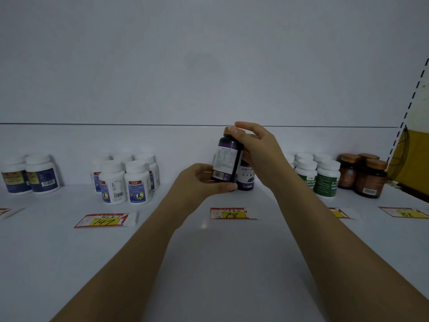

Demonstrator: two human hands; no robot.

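Gripping a dark purple plastic bottle with a bronze cap (226, 159) round its base with the left hand (204, 180), pinching the cap with the right hand (257, 154). Seemingly lifted off the white shelf (209, 252), back label outward, just before a matching purple bottle (246, 176). Probably midway: left to turn face-front and set down.

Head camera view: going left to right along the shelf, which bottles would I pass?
White bottles with navy-and-yellow labels, white bottles with blue labels, the held dark purple bottle, white bottles with green labels, brown bottles with copper caps.
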